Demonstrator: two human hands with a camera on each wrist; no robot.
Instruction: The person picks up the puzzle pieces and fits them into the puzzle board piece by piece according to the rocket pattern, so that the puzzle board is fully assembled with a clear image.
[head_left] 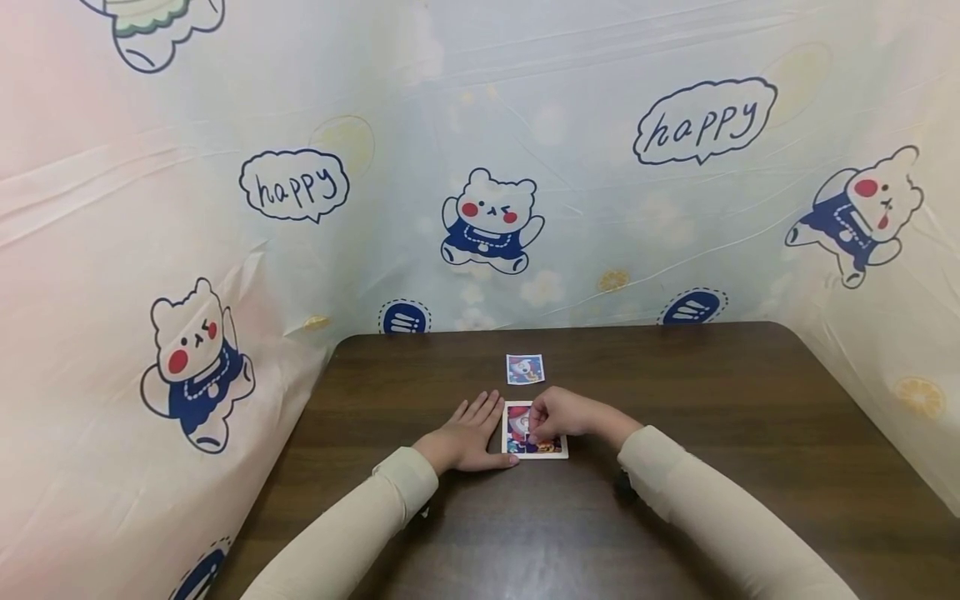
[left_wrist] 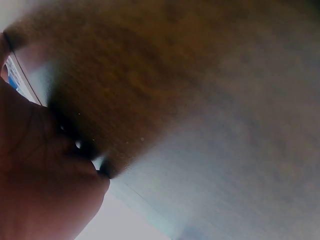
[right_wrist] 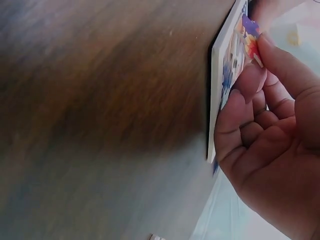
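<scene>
A small square jigsaw puzzle (head_left: 513, 450) with a white border lies on the table. Over its right part is my right hand (head_left: 568, 414), pinching a colourful puzzle piece (right_wrist: 250, 37) between thumb and index finger; in the right wrist view the piece is tilted up from the board. My left hand (head_left: 467, 437) rests flat on the table at the puzzle's left side, fingers straight, with the thumb along the lower left corner. In the left wrist view its palm (left_wrist: 45, 175) shows at the left. My right hand hides part of the picture in the head view.
A small printed picture card (head_left: 524, 369) lies just beyond the puzzle. The dark wooden table (head_left: 420, 367) has rounded far corners. Around it hangs a pale curtain (head_left: 585, 208) printed with bears and the word "happy", close to the table's far and left edges.
</scene>
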